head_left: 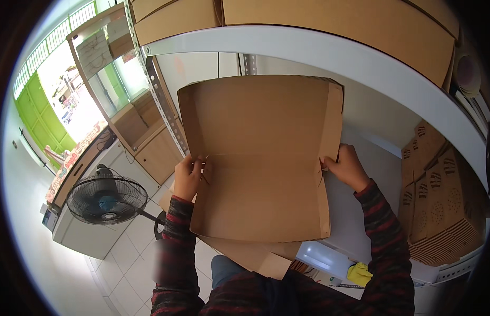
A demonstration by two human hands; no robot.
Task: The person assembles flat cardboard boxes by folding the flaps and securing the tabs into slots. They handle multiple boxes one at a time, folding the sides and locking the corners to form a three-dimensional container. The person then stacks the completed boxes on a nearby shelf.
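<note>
Beyond both hands, a white shelf beam (287, 45), bent across the view, with cartons (340, 18) above, cut off by the upper edge. Left of the left hand (187, 178), a black fan (105, 201) over pale tiles (126, 258), lower part lost behind the left sleeve (177, 255), itself smeared by a blurred patch. Farther out on that side, a green door (40, 118), beside washed-out glare.

Between the two hands, an open box (263, 197), lid tipped up and away, inside in view, outer faces mostly hidden. Pinched at the left side wall, near the fold, by the left hand; pinched opposite by the right hand (347, 167), with some fingertips hidden by cardboard on both sides.

Nearer than the hands, flat cardboard (274, 263), largely covered by the box; cannot tell whether touching. Right of the right hand, a stack (440, 210) of printed cardboard, far edge fading into the dark rim. Below that hand, beside the sleeve, something yellow (359, 274), crumpled, hard to identify.
</note>
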